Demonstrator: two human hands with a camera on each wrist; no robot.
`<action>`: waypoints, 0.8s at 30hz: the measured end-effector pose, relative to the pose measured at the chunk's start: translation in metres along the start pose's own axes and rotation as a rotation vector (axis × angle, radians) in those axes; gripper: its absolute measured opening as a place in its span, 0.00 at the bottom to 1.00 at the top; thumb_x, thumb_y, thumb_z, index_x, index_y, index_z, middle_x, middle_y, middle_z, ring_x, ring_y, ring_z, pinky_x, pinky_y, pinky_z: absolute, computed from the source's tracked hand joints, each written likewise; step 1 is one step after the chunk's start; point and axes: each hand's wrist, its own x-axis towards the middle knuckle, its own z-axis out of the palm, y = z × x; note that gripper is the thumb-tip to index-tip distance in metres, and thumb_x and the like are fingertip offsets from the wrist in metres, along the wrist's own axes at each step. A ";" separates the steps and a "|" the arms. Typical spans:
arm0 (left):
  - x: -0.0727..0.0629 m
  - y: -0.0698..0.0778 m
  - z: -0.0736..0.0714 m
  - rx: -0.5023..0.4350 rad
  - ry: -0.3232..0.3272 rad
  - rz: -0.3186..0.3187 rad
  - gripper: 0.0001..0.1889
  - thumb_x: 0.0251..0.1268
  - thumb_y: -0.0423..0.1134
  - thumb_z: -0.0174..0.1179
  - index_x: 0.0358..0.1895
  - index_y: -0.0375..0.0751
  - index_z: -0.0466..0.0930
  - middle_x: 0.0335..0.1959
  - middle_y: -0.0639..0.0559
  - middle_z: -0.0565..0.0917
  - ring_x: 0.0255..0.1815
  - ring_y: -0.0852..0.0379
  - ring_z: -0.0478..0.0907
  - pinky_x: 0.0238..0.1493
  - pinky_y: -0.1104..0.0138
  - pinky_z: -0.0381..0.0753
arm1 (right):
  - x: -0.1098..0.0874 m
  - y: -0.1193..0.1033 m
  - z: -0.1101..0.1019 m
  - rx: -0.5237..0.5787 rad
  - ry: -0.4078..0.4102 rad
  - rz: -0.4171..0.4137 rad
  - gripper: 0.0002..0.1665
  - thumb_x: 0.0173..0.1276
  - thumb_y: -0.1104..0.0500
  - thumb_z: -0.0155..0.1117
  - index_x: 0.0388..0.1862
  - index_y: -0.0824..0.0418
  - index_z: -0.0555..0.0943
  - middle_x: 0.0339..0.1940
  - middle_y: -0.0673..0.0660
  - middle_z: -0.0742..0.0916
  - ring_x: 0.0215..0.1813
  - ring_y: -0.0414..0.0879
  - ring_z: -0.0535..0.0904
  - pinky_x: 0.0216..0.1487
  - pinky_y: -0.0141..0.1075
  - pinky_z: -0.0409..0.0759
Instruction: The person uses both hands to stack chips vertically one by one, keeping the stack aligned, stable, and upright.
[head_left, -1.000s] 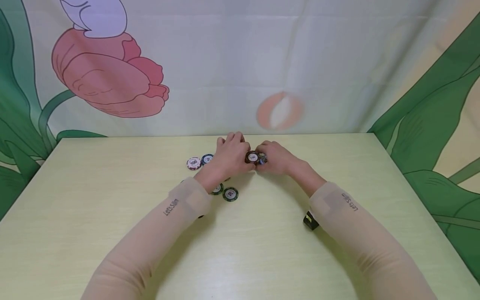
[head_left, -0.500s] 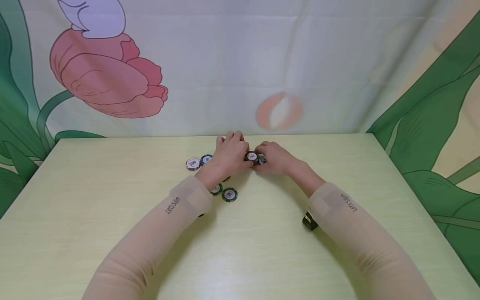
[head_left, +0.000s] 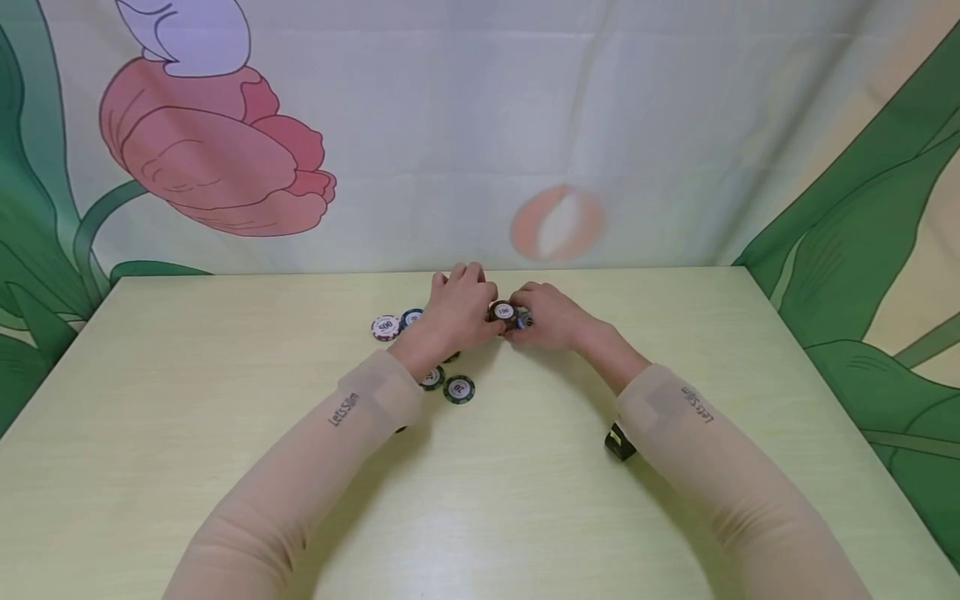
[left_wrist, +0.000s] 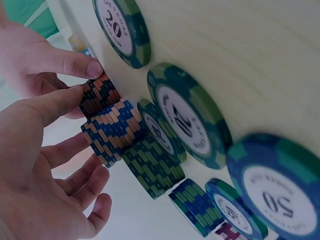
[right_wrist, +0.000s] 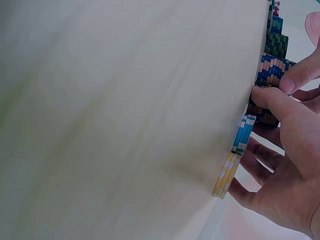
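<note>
Flower-printed cloth (head_left: pixel 420 125) hangs behind a pale table (head_left: pixel 150 375), where a dark stack (head_left: pixel 504 312) of chips, its top one marked "100", stands between the two hands. To the left of the dark stack lie a white chip (head_left: pixel 386 327) reading "500" and a partly covered blue chip (head_left: pixel 411 317). Nearer the person, also left of it, lie green chips (head_left: pixel 459 389); the left wrist view shows "20" on them and "50" on a blue-green chip (left_wrist: pixel 280 197), their smaller lettering unclear. Both sleeves (head_left: pixel 322 458) seem to read "Let's Slim". A black object (head_left: pixel 619 442) with a yellow mark sits right of the dark stack and nearer the person, beside the right sleeve. Both arms reach forward and inward. The left hand (head_left: pixel 459 308) has its thumb and fingers half bent about the dark stack's left side, its other fingers loosely spread behind a blue-and-tan stack (left_wrist: pixel 114 131). The right hand (head_left: pixel 553 318) pinches the dark stack's right side, its remaining fingers behind a light-blue stack (right_wrist: pixel 243 134) and a yellow stack (right_wrist: pixel 225 175).
</note>
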 end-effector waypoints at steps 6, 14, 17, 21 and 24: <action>-0.007 -0.009 -0.006 -0.025 -0.027 -0.019 0.29 0.67 0.54 0.69 0.64 0.41 0.78 0.60 0.43 0.71 0.61 0.45 0.65 0.59 0.47 0.61 | 0.000 -0.002 -0.001 -0.013 -0.001 -0.004 0.27 0.67 0.55 0.72 0.59 0.70 0.79 0.59 0.66 0.81 0.60 0.62 0.76 0.64 0.51 0.72; -0.015 -0.023 -0.014 -0.067 -0.052 -0.043 0.32 0.65 0.54 0.70 0.67 0.40 0.76 0.62 0.43 0.71 0.64 0.43 0.64 0.60 0.46 0.59 | -0.001 -0.003 -0.003 -0.023 0.000 0.001 0.29 0.66 0.54 0.72 0.59 0.71 0.79 0.58 0.67 0.81 0.60 0.63 0.76 0.64 0.51 0.72; -0.020 -0.030 -0.017 -0.092 -0.072 -0.063 0.34 0.65 0.55 0.70 0.67 0.40 0.75 0.63 0.42 0.71 0.64 0.43 0.64 0.60 0.45 0.59 | 0.000 -0.004 -0.003 -0.023 -0.003 0.004 0.30 0.67 0.54 0.71 0.60 0.72 0.78 0.59 0.68 0.81 0.61 0.64 0.76 0.65 0.52 0.71; -0.027 -0.041 -0.019 -0.127 -0.113 -0.099 0.34 0.66 0.53 0.70 0.69 0.40 0.73 0.65 0.41 0.70 0.66 0.42 0.63 0.61 0.43 0.57 | 0.000 -0.005 -0.002 -0.013 -0.017 0.019 0.31 0.68 0.53 0.71 0.62 0.73 0.77 0.61 0.69 0.80 0.63 0.64 0.75 0.66 0.52 0.71; -0.032 -0.049 -0.019 -0.147 -0.134 -0.120 0.33 0.66 0.52 0.70 0.69 0.40 0.73 0.64 0.41 0.71 0.67 0.41 0.63 0.62 0.42 0.56 | -0.001 -0.006 -0.002 -0.010 -0.024 0.024 0.32 0.69 0.54 0.70 0.63 0.74 0.76 0.62 0.69 0.79 0.64 0.65 0.74 0.68 0.52 0.69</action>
